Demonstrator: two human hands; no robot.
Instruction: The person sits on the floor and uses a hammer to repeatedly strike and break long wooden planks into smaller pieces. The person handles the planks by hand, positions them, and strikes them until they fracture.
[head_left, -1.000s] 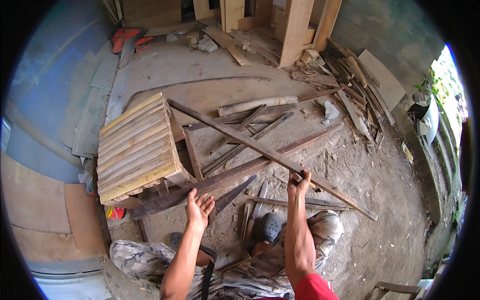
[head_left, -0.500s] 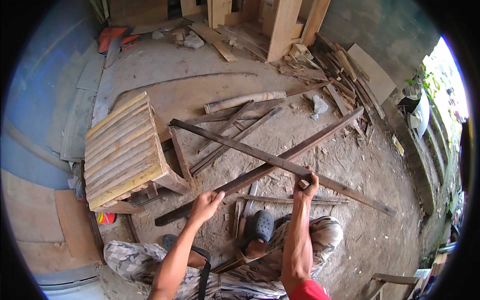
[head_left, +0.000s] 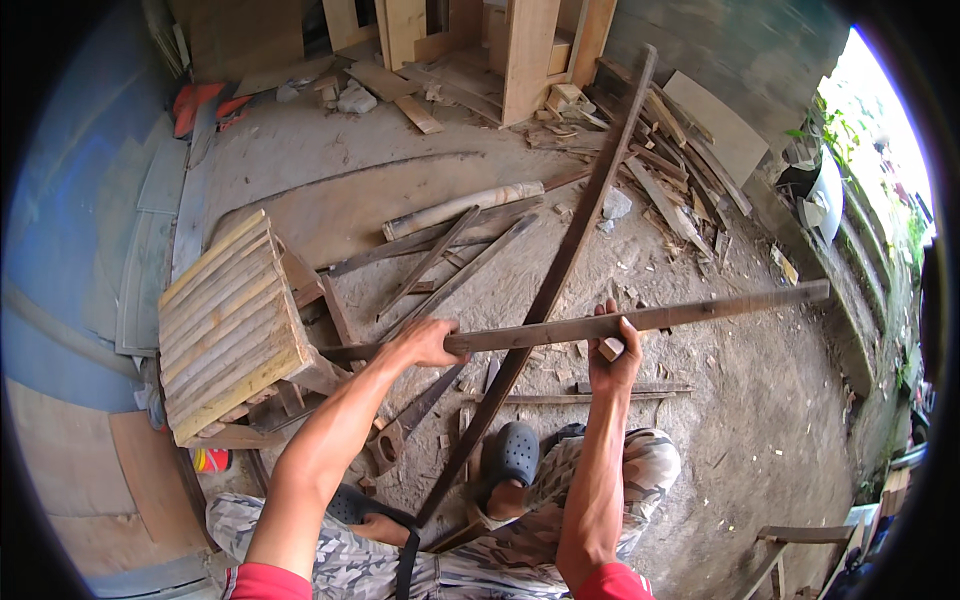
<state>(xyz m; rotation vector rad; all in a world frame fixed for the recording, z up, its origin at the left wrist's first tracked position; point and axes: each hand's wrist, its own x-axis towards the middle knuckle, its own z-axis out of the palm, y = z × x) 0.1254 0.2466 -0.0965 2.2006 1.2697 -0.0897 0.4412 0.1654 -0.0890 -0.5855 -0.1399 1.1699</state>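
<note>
Both hands, left hand [head_left: 428, 343] and right hand [head_left: 613, 352], hold a closed grip around one wooden slat [head_left: 560, 328].

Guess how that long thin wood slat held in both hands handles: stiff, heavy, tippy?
The slat is long and thin, so it probably flexes somewhat and feels light for its length. The left hand and right hand grip it near its left half, so the far right end likely wants to droop. Its rough surface should not be slippery.
</note>
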